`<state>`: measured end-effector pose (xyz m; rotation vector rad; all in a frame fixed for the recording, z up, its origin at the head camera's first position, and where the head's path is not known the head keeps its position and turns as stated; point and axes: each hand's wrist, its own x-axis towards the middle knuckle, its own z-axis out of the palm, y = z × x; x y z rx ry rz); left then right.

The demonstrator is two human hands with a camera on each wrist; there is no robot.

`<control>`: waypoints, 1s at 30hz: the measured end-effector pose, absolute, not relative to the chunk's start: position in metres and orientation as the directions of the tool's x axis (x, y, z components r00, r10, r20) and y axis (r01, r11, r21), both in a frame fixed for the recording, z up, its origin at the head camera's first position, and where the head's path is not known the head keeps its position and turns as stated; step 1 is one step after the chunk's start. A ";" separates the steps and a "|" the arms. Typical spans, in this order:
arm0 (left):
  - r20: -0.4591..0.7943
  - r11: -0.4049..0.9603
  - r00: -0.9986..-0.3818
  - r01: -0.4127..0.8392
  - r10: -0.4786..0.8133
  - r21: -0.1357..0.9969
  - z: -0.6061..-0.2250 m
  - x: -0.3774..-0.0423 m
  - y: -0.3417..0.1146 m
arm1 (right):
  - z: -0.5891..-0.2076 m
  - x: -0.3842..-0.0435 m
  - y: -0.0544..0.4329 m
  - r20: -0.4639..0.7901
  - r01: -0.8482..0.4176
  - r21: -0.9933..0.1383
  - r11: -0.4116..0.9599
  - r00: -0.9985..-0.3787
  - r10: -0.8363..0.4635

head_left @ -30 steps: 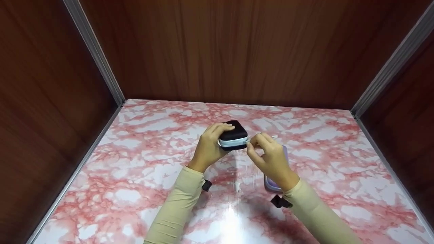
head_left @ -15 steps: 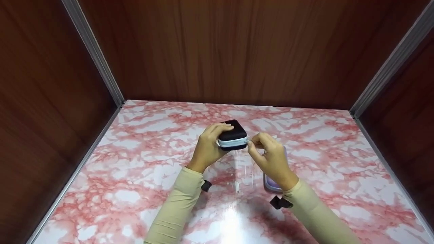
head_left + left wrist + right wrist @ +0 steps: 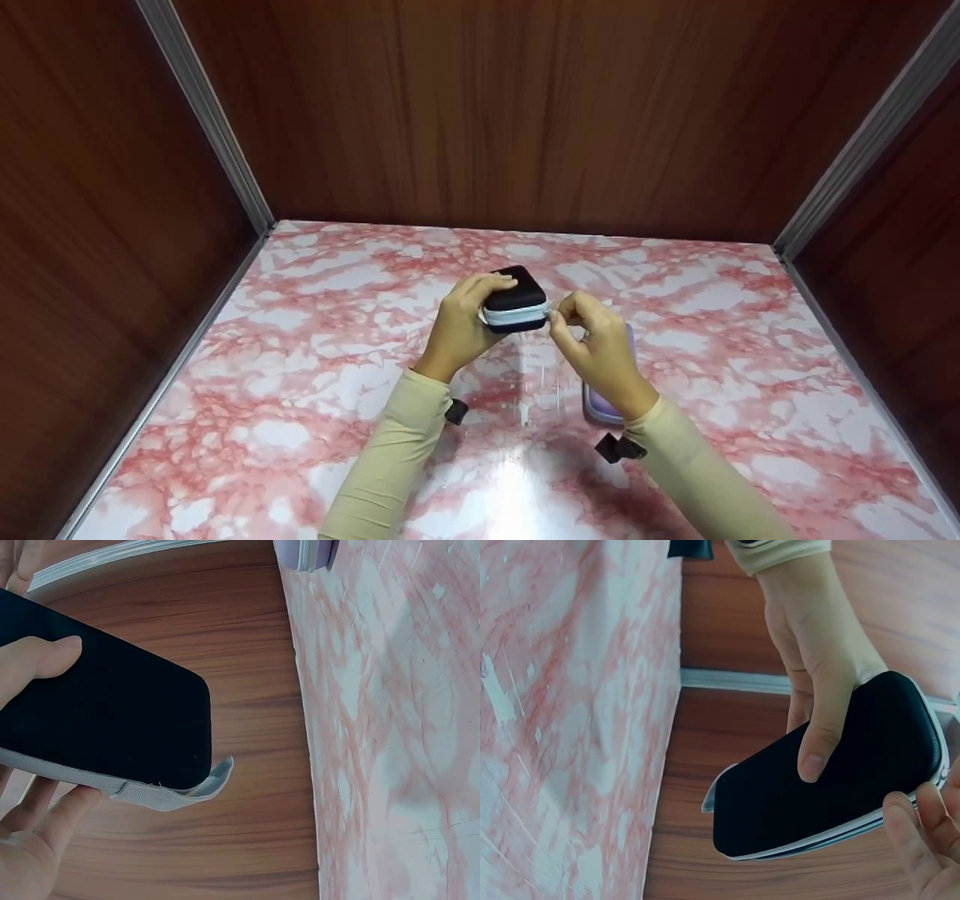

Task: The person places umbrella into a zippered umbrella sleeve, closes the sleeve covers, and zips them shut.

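Observation:
Above the table, my left hand [image 3: 456,330] grips a black zip case [image 3: 521,291] by its left side, its thumb lying across a black face in the left wrist view. A pale zipper band [image 3: 516,315] runs around the case's edge. At the right end of that band my right hand [image 3: 596,349] pinches a small piece that looks like the zipper pull, mostly hidden by the fingertips. From the case's end a light grey fabric tab [image 3: 180,795] sticks out. How far the zipper is drawn cannot be told.
A purple case [image 3: 602,405] with a pale edge lies on the table under my right hand, partly covered by it. The red-and-white marbled table [image 3: 300,360] is bounded by brown wood-grain panels [image 3: 480,112] at the back and sides, with grey metal posts at the corners.
Very little differs. The right hand's fingers have shifted slightly at the end of the zipper band, while the left hand keeps the black case in nearly the same place.

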<state>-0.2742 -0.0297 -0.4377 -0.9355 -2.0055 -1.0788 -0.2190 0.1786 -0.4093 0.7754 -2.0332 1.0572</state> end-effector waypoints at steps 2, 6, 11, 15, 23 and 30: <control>0.806 0.402 -0.525 0.823 0.272 0.401 -0.438 -0.274 -0.029 | -0.411 -0.220 0.179 0.793 -0.763 -0.437 0.476 -0.577 -0.197; 0.807 0.395 -0.527 0.824 0.266 0.407 -0.439 -0.273 -0.029 | -0.414 -0.221 0.178 0.795 -0.794 -0.416 0.443 -0.554 -0.247; 0.806 0.371 -0.527 0.829 0.270 0.418 -0.437 -0.273 -0.030 | -0.415 -0.223 0.178 0.820 -0.824 -0.373 0.427 -0.508 -0.263; 0.804 0.356 -0.528 0.832 0.275 0.425 -0.436 -0.273 -0.030 | -0.416 -0.225 0.179 0.821 -0.828 -0.389 0.405 -0.511 -0.256; 0.811 0.321 -0.517 0.844 0.274 0.430 -0.436 -0.273 -0.030 | -0.407 -0.221 0.176 0.793 -0.808 -0.465 0.362 -0.562 -0.236; 0.823 0.293 -0.506 0.853 0.259 0.433 -0.435 -0.273 -0.030 | -0.390 -0.209 0.171 0.797 -0.816 -0.463 0.348 -0.554 -0.240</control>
